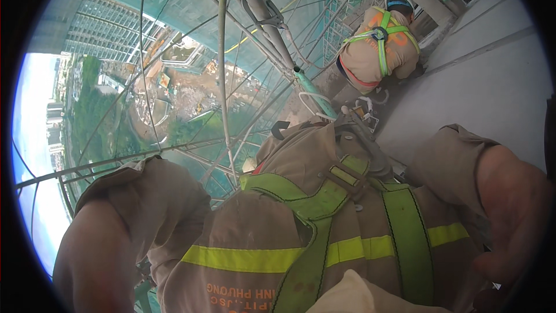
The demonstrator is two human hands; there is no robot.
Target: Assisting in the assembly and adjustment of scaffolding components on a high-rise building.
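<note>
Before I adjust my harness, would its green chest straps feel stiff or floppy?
The green chest straps would probably bend easily, since one curves and folds near the buckle. That spot is likely stiffer, as the buckle looks like a solid frame. Being flat bands, they are probably light.

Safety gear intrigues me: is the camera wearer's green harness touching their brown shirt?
Touching. The head view shows the green harness lying against the front of the brown shirt, crossing its yellow stripe.
</note>
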